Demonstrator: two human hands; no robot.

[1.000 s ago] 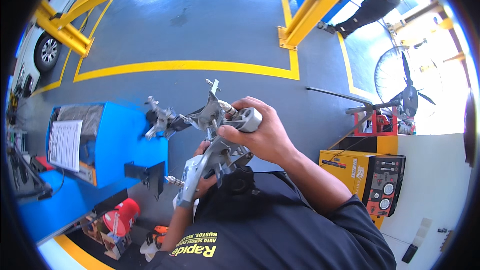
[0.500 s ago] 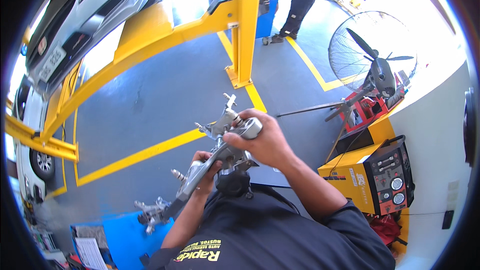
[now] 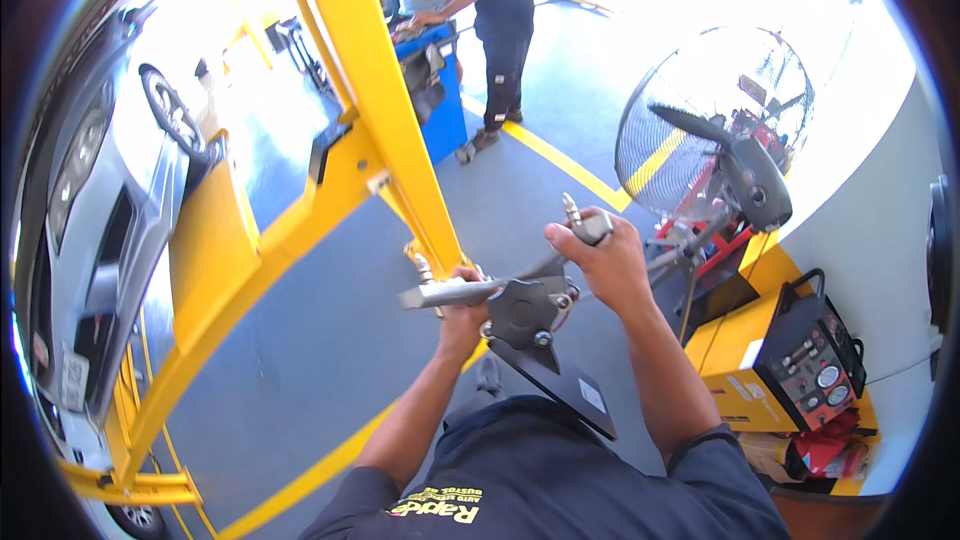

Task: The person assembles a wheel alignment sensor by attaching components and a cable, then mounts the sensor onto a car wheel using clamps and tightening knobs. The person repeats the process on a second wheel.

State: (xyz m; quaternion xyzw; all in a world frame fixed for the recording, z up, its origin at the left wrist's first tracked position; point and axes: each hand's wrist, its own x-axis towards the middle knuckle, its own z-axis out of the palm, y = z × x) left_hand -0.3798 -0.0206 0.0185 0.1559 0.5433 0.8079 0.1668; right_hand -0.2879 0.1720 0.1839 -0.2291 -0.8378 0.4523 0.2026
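Between my hands, in front of my body, is a grey metal wheel clamp (image 3: 522, 312) with a dark centre plate and long arms. My left hand (image 3: 463, 322) is closed round its left arm, close to the centre. My right hand (image 3: 614, 265) grips the far end of the right arm, by an upright metal pin (image 3: 571, 208). A flat dark panel (image 3: 572, 392) with a white label slants down from beneath the centre plate toward my shirt. Some fingers of both hands are hidden behind the metal.
A yellow lift post (image 3: 385, 100) stands just ahead, its arm reaching left beneath a silver car (image 3: 105, 220). On the right are a large fan (image 3: 755, 180) and a yellow machine with gauges (image 3: 780, 350). Two people stand at a blue cart (image 3: 440, 110) beyond the post.
The clamp has turned in my hands, showing its centre plate and hiding the black knob. My hands are farther apart, the right one further right. The view has shifted, with the lift post closer.
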